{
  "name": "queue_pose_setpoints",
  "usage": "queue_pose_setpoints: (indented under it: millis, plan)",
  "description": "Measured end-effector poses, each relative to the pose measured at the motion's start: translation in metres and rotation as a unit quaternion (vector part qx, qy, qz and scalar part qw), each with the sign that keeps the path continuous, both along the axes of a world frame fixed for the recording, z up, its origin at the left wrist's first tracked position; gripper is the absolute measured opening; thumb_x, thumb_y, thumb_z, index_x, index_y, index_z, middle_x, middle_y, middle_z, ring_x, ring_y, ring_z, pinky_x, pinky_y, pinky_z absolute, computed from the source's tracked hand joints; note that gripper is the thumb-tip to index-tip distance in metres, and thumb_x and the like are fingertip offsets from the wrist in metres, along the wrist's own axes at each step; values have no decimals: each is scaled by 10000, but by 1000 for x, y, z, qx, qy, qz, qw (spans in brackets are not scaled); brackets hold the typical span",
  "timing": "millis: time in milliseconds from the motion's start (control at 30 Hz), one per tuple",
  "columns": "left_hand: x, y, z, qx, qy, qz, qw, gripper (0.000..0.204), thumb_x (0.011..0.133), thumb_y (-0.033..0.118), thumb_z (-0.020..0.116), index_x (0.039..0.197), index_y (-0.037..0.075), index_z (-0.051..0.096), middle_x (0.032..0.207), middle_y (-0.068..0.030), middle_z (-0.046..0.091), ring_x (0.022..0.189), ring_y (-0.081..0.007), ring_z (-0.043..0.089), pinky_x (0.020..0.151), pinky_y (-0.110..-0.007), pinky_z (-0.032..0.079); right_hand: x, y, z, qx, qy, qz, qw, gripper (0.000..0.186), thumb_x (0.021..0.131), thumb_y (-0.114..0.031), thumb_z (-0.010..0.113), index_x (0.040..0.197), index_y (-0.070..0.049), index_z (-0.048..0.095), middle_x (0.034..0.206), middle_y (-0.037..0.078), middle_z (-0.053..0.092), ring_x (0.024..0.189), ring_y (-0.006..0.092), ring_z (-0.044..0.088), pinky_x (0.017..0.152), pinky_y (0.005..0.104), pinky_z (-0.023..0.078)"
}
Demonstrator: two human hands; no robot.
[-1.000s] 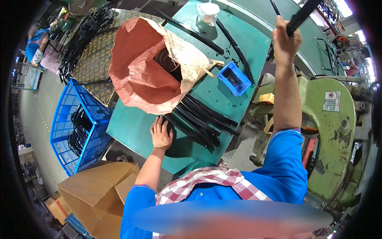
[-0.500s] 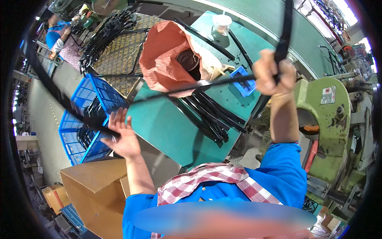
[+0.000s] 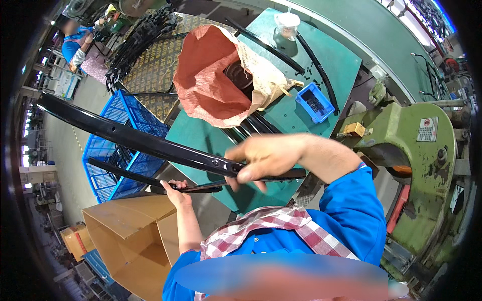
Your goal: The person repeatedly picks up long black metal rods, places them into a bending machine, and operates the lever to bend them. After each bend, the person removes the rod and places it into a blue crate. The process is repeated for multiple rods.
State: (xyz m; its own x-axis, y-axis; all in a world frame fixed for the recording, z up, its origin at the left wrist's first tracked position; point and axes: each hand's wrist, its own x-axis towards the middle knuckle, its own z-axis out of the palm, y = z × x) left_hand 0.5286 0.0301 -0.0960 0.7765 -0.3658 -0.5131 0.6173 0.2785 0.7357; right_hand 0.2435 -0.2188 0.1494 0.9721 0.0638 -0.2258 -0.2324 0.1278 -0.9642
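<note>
A long, glossy black curved bar (image 3: 135,142) with small holes crosses in front of me, rising toward the far left. Its near right end lies in my right hand (image 3: 273,155), which is closed round it with the thumb on top. Lower down, my left hand (image 3: 176,190) grips a thinner black bar (image 3: 125,173) that runs below the first. Whether the two bars are joined cannot be seen. Behind my right hand, more black bars (image 3: 258,125) lie on the green table (image 3: 201,133), partly hidden.
An open red-and-cream woven sack (image 3: 211,75), a blue parts bin (image 3: 315,103) and a clear container (image 3: 287,26) stand on the table. Blue crates (image 3: 103,143) and a cardboard box (image 3: 125,226) are at left. A green machine (image 3: 427,150) stands at right; a person (image 3: 75,47) is far left.
My right hand has come down and left from above the table's right side, bringing the black bar across me. My left hand, spread before, is lower and closed on the thinner bar.
</note>
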Motion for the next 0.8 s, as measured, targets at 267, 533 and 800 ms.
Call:
queue_pose_setpoints:
  millis: [267, 533, 800]
  plan:
    - [1, 14, -20, 41, 18, -24, 999, 565, 873, 652, 467, 663, 134, 380, 526, 15, 311, 467, -133, 313, 563, -302, 399, -188, -224, -212, -536, 418, -538, 498, 446, 801, -366, 649, 1163, -115, 583, 1198, 138, 558, 1135, 307, 520, 916, 495, 428]
    - [-18, 17, -44, 50, 91, 22, 994, 562, 864, 650, 479, 664, 130, 405, 482, 19, 340, 431, -132, 362, 550, -305, 420, -247, -220, -296, -441, 480, -567, 505, 475, 803, -360, 615, 1096, -11, 477, 1037, 261, 635, 1004, 386, 613, 865, 460, 482]
    - [-7, 16, -58, 54, 123, 11, 991, 591, 843, 687, 476, 667, 129, 398, 490, 21, 316, 427, -128, 315, 600, -313, 417, -232, -263, -250, -465, 298, -683, 478, 440, 794, -439, 638, 895, -12, 673, 857, 209, 669, 875, 375, 644, 783, 443, 493]
